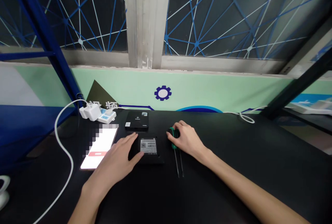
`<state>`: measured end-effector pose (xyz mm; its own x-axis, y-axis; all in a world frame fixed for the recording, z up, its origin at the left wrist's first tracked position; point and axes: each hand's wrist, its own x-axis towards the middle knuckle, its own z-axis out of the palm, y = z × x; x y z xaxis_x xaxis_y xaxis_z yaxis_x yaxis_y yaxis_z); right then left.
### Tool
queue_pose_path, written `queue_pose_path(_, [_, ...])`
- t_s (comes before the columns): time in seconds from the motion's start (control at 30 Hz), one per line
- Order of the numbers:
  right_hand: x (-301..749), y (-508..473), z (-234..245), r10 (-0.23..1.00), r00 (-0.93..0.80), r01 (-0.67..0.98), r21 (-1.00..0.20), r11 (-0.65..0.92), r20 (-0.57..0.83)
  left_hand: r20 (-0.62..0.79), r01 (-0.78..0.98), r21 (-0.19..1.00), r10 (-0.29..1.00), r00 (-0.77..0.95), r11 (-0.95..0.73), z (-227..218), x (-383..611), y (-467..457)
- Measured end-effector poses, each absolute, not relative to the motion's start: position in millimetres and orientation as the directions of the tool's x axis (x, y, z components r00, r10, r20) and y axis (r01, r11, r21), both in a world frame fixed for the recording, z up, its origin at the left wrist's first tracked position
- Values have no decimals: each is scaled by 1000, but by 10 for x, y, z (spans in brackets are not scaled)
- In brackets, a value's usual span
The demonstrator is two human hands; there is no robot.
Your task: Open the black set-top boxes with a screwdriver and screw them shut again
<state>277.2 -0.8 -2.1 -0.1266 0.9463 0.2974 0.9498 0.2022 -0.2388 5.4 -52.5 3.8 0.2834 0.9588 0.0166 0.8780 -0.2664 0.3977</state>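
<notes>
My left hand [116,156] lies over the left side of a flat black device casing [153,159], its thumb and fingers apart. A white printed label [148,146] faces up on this casing. To the right, my right hand [190,139] has its fingers closed around the green-and-black handles of two screwdrivers [174,146]. Their thin metal shafts lie side by side and point toward me. Behind the casing is a second flat black box [137,119] with small stickers on top.
A phone with a bright screen [103,144] lies left of my left hand. Behind it are a white power strip [107,116] and a plugged-in adapter with a white cable [67,153]. Another white cable [245,117] runs along the table's back edge. A green wall [135,85] stands behind.
</notes>
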Motion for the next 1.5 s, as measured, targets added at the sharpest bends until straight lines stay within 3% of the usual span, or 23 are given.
queue_pose_path(0.47, [2620,-50,-110,928,-57,890,-402,214,369,9,870,410,954,299,-276,47,62,-520])
queue_pose_path(0.93, [2629,-21,-158,869,-118,763,-517,389,480,-21,875,415,958,285,-251,46,51,-520])
queue_pose_path(1.27, [2634,-54,-206,864,-33,388,-790,475,503,-32,876,407,954,297,-259,47,47,-525])
queue_pose_path(1.5, [2604,-71,-243,902,111,56,-909,413,417,-33,874,407,952,304,-265,59,37,-511])
